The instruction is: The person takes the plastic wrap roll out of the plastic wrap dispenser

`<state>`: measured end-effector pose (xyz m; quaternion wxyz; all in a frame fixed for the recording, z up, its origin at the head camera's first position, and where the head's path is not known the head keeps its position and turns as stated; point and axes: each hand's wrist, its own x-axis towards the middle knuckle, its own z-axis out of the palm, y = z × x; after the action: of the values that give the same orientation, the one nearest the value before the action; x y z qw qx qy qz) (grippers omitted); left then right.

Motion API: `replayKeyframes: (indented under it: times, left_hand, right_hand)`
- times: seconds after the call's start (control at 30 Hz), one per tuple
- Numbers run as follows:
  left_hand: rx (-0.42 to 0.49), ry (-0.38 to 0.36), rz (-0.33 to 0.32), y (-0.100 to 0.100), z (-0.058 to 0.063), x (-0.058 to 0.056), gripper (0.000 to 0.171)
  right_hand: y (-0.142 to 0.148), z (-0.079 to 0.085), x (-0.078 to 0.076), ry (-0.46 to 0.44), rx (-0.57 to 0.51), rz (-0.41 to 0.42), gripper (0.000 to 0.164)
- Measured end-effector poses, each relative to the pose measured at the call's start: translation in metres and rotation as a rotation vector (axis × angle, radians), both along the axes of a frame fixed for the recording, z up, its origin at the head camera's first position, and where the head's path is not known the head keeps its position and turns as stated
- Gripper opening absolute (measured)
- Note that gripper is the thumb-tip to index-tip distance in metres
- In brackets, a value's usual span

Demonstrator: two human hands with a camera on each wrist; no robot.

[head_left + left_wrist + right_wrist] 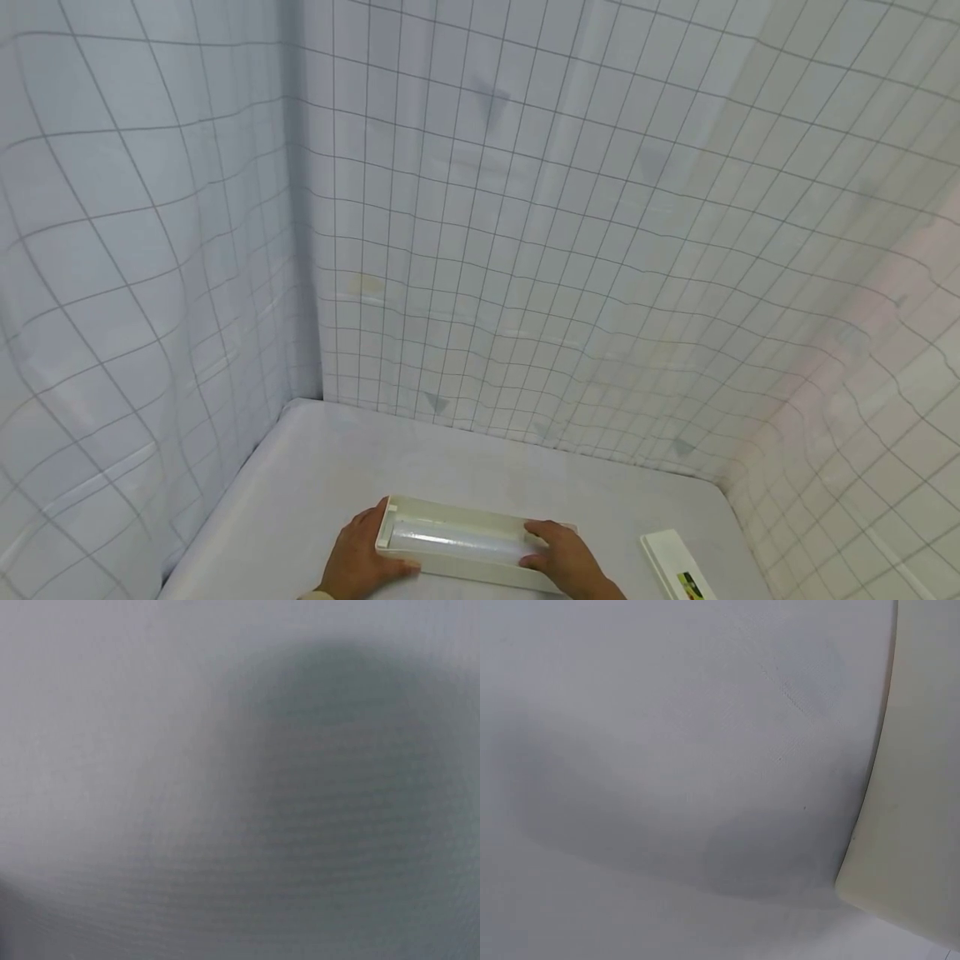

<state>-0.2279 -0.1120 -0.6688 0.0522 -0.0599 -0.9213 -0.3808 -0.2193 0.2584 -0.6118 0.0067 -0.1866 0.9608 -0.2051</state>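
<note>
A long cream cling film dispenser box stands uncovered on the white surface, tilted slightly across the view. Inside lies a shiny, clear-white roll of cling film. My left hand grips the box's left end, thumb along the front wall and fingers round the far side. Over the right end bends my right hand, its thumb and fingertips spanning the box beside the roll's end; its exact contact is partly hidden. A cream plastic wall fills the right wrist view's right edge. Blurred white surface and shadow occupy the left wrist view.
To the right of the box lies a separate cream cover with a colourful label, cut off by the frame's bottom. White cloth covers the table. Sheets with a grey grid hang behind and on both sides.
</note>
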Motion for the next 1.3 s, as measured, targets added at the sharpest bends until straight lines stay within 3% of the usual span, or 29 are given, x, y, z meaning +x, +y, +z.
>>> replayKeyframes:
  times: [0.3, 0.67, 1.13, 1.3]
  left_hand:
    - [0.001, 0.019, 0.003, -0.002, -0.003, -0.001, 0.118]
    - [0.008, -0.021, 0.001, -0.004, -0.002, 0.001, 0.119]
    - [0.002, 0.002, 0.000, -0.004, -0.011, -0.001, 0.122]
    - [0.015, 0.017, 0.002, -0.003, -0.009, 0.000, 0.122]
  right_hand:
    - [-0.001, -0.002, -0.007, -0.019, -0.024, 0.037, 0.066]
    - [-0.005, -0.005, -0.015, -0.114, -0.029, 0.055, 0.055]
    - [-0.004, -0.007, -0.017, -0.008, 0.026, 0.168, 0.041]
    - [-0.003, -0.005, -0.016, -0.012, 0.033, 0.166, 0.042]
